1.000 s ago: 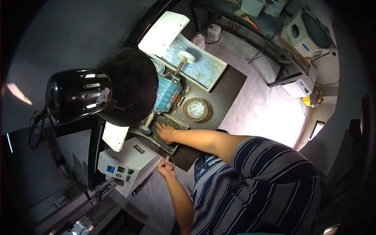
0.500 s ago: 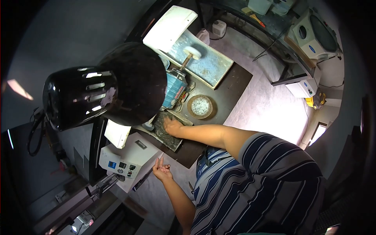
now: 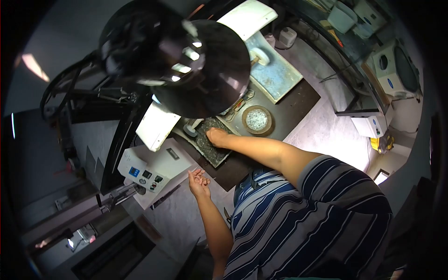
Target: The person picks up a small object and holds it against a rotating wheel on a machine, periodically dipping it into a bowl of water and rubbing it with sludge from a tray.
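Observation:
My right hand is down in a shallow tray of dark grey, wet-looking grit. Its fingers are curled together into the grit, and whatever they hold is hidden. A pale polishing wheel sits over the tray's left side, close to that hand. My left hand hangs in the air beside a white control box. Its palm is turned up with the fingers loosely bent and apart, and nothing is in it. A round bowl of whitish, flaky material stands on the bench beyond my right forearm.
A large black lamp shade hangs over the bench and hides the machine beneath. Behind it lies a pale blue-lined tray with a white buffing wheel. A white hood panel stands left. A grey machine sits far right.
The camera view has shifted, so the lamp now covers the blue motor. My right hand's fingers, spread on the grit before, are now drawn together. My left hand stays raised and empty.

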`<action>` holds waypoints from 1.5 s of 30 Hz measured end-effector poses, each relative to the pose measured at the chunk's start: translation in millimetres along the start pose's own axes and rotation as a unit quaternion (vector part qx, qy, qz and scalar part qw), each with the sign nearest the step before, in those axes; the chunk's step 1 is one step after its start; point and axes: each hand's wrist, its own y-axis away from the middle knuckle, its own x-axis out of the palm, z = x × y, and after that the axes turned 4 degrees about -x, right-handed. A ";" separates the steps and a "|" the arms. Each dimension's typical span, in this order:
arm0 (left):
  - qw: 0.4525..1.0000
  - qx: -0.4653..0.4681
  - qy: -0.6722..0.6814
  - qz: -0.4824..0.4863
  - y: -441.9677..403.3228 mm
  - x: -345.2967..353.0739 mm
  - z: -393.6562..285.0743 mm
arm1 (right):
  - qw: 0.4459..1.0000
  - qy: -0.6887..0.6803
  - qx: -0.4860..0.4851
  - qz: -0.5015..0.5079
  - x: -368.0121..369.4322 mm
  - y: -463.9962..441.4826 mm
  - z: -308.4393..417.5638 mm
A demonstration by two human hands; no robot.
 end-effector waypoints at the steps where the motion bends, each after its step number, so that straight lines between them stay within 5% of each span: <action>1: 1.000 0.003 0.007 -0.007 -0.8 -1.4 1.4 | 1.000 0.004 -0.007 0.007 9.1 3.3 -1.4; 3: 1.000 0.003 -0.003 0.024 -5.1 -5.2 5.3 | 0.980 0.166 -0.092 -0.066 34.3 9.7 -6.5; 4: 1.000 -0.001 -0.003 0.022 -2.2 -2.3 3.6 | 0.983 0.154 -0.085 0.054 30.2 16.6 -3.1; 7: 1.000 0.020 0.021 -0.001 -1.0 -0.6 1.2 | 0.970 0.167 -0.103 0.143 43.7 18.0 -15.0; 9: 0.998 0.037 0.045 -0.007 -0.4 -3.3 -1.6 | 0.927 0.138 -0.071 0.342 -10.8 14.1 3.1; 11: 0.998 0.039 0.043 -0.001 1.3 -9.4 -3.4 | 0.981 0.059 -0.005 0.185 -44.1 26.4 14.4; 13: 0.998 0.039 0.049 -0.022 3.9 -12.7 -5.1 | 0.987 0.117 -0.069 0.087 -25.2 3.3 -8.4; 16: 0.998 0.034 0.051 -0.024 8.8 -13.3 -4.7 | 0.984 0.172 -0.039 0.043 7.1 -10.7 -14.3; 21: 0.998 0.027 0.040 -0.036 16.5 -17.6 -0.1 | 0.982 0.130 -0.099 0.091 34.5 -11.9 -8.5; 24: 0.997 0.036 0.048 -0.043 17.6 -19.7 4.2 | 0.901 0.265 -0.278 0.201 30.8 -0.1 -24.8; 25: 0.997 0.038 0.055 -0.043 18.2 -20.7 5.0 | 0.899 0.269 -0.279 0.201 18.5 -0.5 -19.2; 27: 0.996 0.040 0.067 -0.046 17.6 -19.9 5.1 | 0.879 0.270 -0.119 0.375 -16.0 3.4 -1.1; 28: 0.996 0.038 0.075 -0.042 18.1 -19.0 4.2 | 0.924 0.248 -0.115 0.269 -16.5 9.8 -6.7; 29: 0.995 0.036 0.082 -0.039 18.2 -18.9 4.6 | 0.923 0.248 -0.115 0.272 -10.1 8.3 -14.5; 31: 0.996 0.036 0.083 -0.030 16.3 -17.8 5.6 | 0.949 0.283 -0.138 -0.002 1.3 8.5 -21.3; 36: 0.996 0.012 0.083 -0.021 9.2 -8.6 6.6 | 0.940 0.325 0.032 0.103 14.7 21.5 18.7; 40: 0.985 0.005 0.162 0.054 -3.2 -5.3 9.3 | 0.934 0.350 0.046 0.046 61.1 6.3 -0.9; 42: 0.978 -0.003 0.192 0.087 -10.7 -0.7 7.9 | 0.968 0.251 0.004 -0.030 67.2 7.6 -9.5; 45: 0.981 -0.029 0.169 0.086 -35.3 3.6 14.2 | 0.986 0.163 0.026 0.032 37.4 12.8 -11.3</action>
